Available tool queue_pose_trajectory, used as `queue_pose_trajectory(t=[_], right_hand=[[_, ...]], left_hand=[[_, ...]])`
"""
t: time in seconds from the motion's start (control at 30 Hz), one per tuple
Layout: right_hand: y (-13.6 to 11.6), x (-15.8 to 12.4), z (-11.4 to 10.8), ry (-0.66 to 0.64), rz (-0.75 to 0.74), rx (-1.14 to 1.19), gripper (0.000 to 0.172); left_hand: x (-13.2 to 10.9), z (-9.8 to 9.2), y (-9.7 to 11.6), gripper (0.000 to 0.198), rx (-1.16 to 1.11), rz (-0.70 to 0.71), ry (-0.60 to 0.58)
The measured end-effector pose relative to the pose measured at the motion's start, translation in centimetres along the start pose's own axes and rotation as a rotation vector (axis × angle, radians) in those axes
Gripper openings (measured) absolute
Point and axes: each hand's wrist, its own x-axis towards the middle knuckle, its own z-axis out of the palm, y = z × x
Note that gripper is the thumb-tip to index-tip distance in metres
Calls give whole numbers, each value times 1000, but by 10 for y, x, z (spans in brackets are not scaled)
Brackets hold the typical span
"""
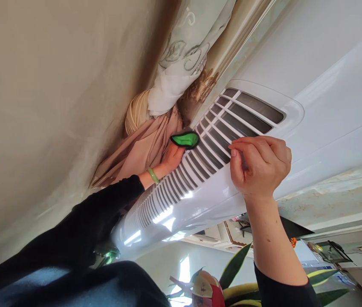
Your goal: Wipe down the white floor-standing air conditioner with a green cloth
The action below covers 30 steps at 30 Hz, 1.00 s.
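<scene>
My left hand [173, 157], with a pale green bangle at the wrist, holds a green cloth [185, 140] with a black border. The cloth is at the edge of the slatted vent [206, 149] of a tall white air conditioner [334, 81]. Part of the left hand's fingers is hidden behind the cloth. My right hand [260, 166] is curled into a loose fist in front of the vent's near side, thumb and forefinger close together. Nothing shows in it. Whether its fingertips touch the slats, I cannot tell.
A gathered pink curtain [149, 147] and a white embroidered sheer [181, 55] hang close behind the left hand, beside the beige wall [56, 85]. Long green plant leaves [236, 264] and a red and beige object [208, 290] are at the bottom.
</scene>
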Motion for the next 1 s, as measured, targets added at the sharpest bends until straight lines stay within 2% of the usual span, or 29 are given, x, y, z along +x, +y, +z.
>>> queue_pose_trajectory(t=[0.1,0.33,0.43,0.57,0.67,0.87,1.0], right_hand=[[0,0,0,8,-7,40,13],[0,2,1,75,-51,73,8],[-1,2,0,70,-40,68,11],[-2,3,-1,67,-43,64,11],[-2,3,-1,50,-33,48,11],[-1,0,-1,15,2,40,14],[0,-1,-1,-3,11,55,11]], left_hand=[[-7,-1,3,58,-2,29,-1],[16,6,-11,65,-19,-85,28],[5,9,3,61,-24,-65,78],[-26,10,31,55,-9,43,117],[-44,11,44,53,69,157,70],[-60,16,64,41,228,310,-43],[-75,24,81,43,380,401,-14]])
